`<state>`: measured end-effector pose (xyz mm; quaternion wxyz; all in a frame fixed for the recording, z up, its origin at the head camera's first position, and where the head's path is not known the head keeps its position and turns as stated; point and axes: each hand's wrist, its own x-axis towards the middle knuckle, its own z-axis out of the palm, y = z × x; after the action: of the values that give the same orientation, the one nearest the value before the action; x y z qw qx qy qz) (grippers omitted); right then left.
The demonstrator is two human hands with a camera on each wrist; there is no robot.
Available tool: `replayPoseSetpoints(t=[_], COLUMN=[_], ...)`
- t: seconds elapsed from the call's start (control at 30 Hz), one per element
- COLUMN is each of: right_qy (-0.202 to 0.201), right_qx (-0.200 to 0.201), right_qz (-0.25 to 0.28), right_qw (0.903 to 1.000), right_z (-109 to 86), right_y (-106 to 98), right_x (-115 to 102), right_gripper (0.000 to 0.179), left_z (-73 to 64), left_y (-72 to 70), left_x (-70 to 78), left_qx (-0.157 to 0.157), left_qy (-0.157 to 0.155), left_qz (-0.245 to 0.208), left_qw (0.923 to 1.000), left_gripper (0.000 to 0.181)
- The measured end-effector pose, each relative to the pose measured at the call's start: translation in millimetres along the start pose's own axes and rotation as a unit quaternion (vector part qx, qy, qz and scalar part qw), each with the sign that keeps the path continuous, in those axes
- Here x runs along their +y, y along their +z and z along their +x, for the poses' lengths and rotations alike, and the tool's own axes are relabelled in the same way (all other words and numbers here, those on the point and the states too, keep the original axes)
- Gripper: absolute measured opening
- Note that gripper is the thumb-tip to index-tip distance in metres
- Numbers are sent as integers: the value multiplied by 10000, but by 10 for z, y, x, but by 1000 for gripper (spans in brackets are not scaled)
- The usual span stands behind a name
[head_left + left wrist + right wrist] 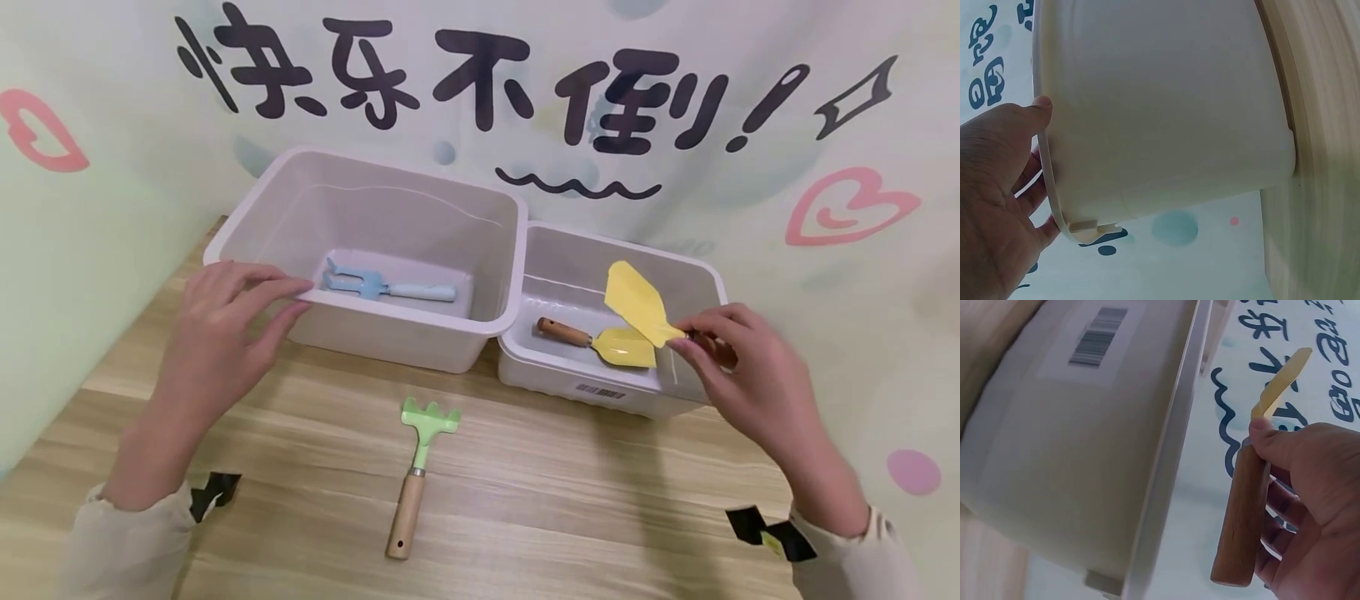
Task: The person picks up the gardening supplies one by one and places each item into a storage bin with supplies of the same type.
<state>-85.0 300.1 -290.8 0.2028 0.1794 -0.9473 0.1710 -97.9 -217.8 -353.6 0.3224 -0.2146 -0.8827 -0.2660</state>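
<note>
My right hand [757, 379] pinches a yellow hand trowel [636, 302] at the neck, above the smaller white bin [630, 242]. In the right wrist view, its wooden handle [1241, 519] points down along the palm. A second yellow trowel [626, 347] with a wooden handle lies on that bin's floor. With thumb outside and fingers over the edge, my left hand [225, 333] grips the near-left rim of the larger white bin [390, 321]. Inside this bin lies a light blue hand fork [371, 283].
On the wooden table [540, 500], in front of the bins, lies a green hand rake [429, 421] with its wooden handle toward me. The two bins stand side by side against a printed cloth backdrop [420, 150]. A barcode label [600, 391] is on the smaller bin's front.
</note>
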Motion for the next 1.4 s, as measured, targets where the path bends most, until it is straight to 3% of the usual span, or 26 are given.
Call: replayPoseSetpoints(t=[0.23, 0.5, 0.83, 1.07, 1.4], right_qy=[-56, -316, -717, -394, -671], right_qx=[-359, -678, -779, -1288, -1458], right_qz=[-336, -524, -435, -556, -691], right_qw=[9988, 9958, 9934, 9893, 9846], right_z=[292, 551, 690, 818, 1051], right_y=[-12, 5, 47, 103, 113], right_x=[16, -8, 54, 57, 104], right_gripper=[19, 14, 15, 17, 13], left_z=[14, 11, 15, 3, -9], left_y=[18, 28, 66, 43, 23], left_x=[20, 10, 19, 25, 12], left_qx=[336, 357, 180, 301, 210], left_qy=[7, -37, -14, -45, -33], left_qz=[-174, -208, -169, -233, -109], left_qw=[9993, 9991, 9997, 9993, 9997], left_gripper=[30, 30, 26, 31, 29])
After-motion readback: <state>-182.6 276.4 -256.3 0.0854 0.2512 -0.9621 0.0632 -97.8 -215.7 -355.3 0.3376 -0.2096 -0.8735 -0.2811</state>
